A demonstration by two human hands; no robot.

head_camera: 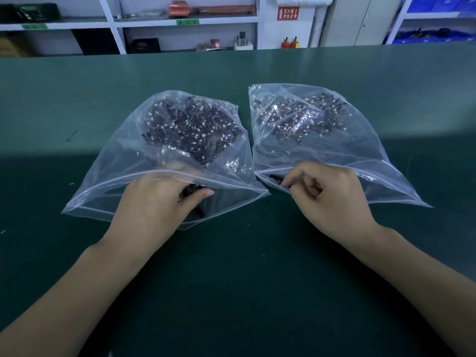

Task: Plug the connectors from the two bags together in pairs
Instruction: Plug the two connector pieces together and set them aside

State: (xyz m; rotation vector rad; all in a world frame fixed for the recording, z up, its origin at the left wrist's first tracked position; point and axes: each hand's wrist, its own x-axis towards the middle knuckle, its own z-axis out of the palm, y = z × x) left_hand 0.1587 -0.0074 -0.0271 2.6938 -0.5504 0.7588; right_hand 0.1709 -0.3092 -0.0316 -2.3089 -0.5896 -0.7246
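Note:
Two clear plastic zip bags lie side by side on the green table [77, 99]. The left bag [123, 155] and the right bag [360, 155] each hold a heap of small dark wired connectors with white plugs, the left heap [195, 130] and the right heap [301, 117]. My left hand [154, 204] reaches into the mouth of the left bag, fingers under the plastic, thumb over a dark connector [192, 191]. My right hand [332, 197] is at the mouth of the right bag and pinches a small dark connector [287, 185] between thumb and forefinger.
White shelving [185, 21] with boxes, red items and a red sign stands behind the table's far edge. Blue bins [438, 37] fill shelves at the far right. A grey cabinet [360, 21] stands beside them.

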